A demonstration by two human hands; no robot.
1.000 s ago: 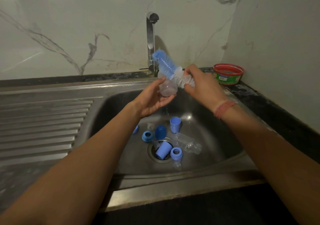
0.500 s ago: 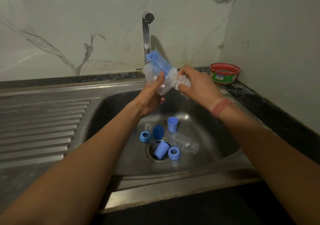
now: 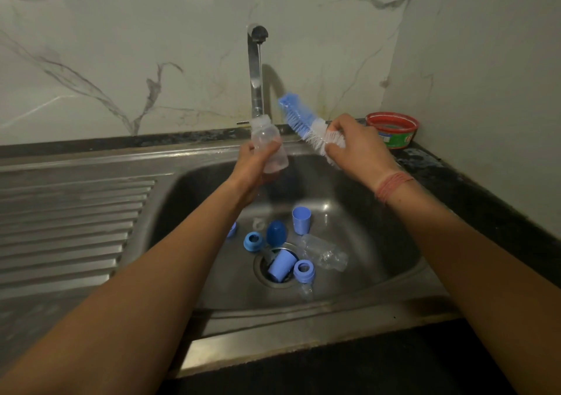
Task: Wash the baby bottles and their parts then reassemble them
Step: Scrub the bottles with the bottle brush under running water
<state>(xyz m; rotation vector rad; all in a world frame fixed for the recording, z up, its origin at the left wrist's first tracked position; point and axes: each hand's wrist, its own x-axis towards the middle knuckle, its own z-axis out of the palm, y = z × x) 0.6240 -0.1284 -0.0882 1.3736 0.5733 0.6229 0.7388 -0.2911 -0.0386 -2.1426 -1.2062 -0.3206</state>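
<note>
To your far left, the ribbed stainless steel draining board [image 3: 73, 212] offers a place to stand washed pieces, so keep it in mind. Your left hand [image 3: 255, 167] has its fingers curled round the lower half of the clear plastic baby bottle [image 3: 268, 145], held upright and slightly tilted with its open neck right under the tall chrome tap [image 3: 256, 69], where a thin stream runs. Judging from this, you are rinsing; keep the mouth centred beneath the water, let it fill, swirl, then tip it out over the steel sink basin [image 3: 379, 227]. Wet plastic likely slips, so grip low and firmly.

Below, the loose parts wait on the basin floor: a blue screw ring [image 3: 253, 241], a dark blue dome cap [image 3: 276, 232], an upright light blue cup-shaped cap [image 3: 301, 220], and a second clear bottle lying on its side [image 3: 324, 253], beside the drain.

Your right hand [image 3: 355, 148] grips the blue and white bristled bottle brush [image 3: 306, 124] by its white end, well apart from the bottle. Hold it clear of the stream. The red-rimmed round tub [image 3: 393, 132] sits in the corner.
</note>
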